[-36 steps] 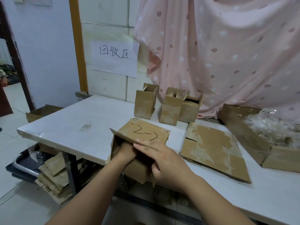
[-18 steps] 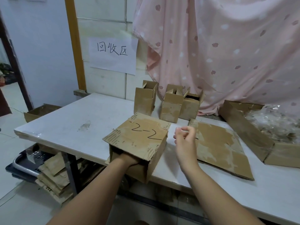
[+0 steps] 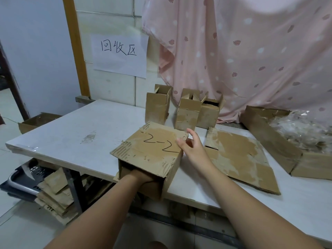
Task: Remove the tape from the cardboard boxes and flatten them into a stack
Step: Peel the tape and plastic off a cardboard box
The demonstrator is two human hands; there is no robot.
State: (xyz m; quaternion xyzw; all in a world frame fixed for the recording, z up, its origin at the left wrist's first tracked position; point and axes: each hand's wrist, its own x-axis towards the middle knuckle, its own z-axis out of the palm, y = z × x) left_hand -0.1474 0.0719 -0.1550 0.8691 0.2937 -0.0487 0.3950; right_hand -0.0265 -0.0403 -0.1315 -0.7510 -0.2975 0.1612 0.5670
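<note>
The left hand [image 3: 143, 177] is inside the brown cardboard box marked 2-2 [image 3: 152, 151] at the near edge of the white counter [image 3: 71, 137]; its grip is hidden. The right hand [image 3: 193, 147], fingers loosely spread, touches the box's far right corner, beside flattened brown cardboard [image 3: 242, 159]

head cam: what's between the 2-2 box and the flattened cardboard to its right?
Head view: the right hand, open, at the top right edge of the 2-2 box, with the flattened cardboard beyond it. Nearer the camera, only bare table.

White table [image 3: 71, 139] carries the marked box [image 3: 149, 150], three upright boxes [image 3: 186, 116], flattened cardboard [image 3: 239, 159].
</note>
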